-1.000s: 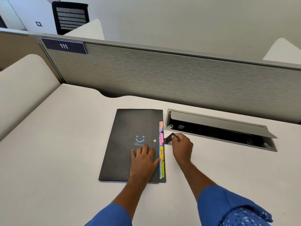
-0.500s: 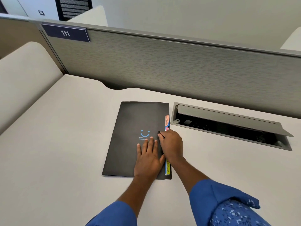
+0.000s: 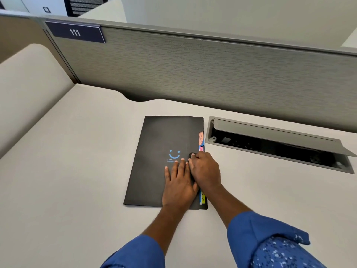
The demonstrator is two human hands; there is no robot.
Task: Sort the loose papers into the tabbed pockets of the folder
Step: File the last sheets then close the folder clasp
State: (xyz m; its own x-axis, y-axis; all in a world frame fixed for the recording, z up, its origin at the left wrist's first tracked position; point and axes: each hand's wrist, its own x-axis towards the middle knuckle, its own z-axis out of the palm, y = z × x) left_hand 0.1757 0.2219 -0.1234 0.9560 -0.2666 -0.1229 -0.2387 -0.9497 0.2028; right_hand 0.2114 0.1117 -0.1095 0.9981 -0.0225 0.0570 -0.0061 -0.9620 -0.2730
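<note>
The black folder [image 3: 158, 151] lay closed on the desk [image 3: 77, 171], just beside the open cable tray [image 3: 270, 144]; the left hand [image 3: 178, 182] rested flat on its cover, fingers straight, holding nothing; the right hand [image 3: 205, 169] curled its fingers over the closure strap [image 3: 191, 155] at the tabbed edge. No loose papers showed; a sharp tug on the strap would likely skid the folder, or crease the coloured tabs [image 3: 201, 138] under the wrist.

An office cubicle, by its numbered partition [image 3: 212, 74] and desk [image 3: 77, 171].
</note>
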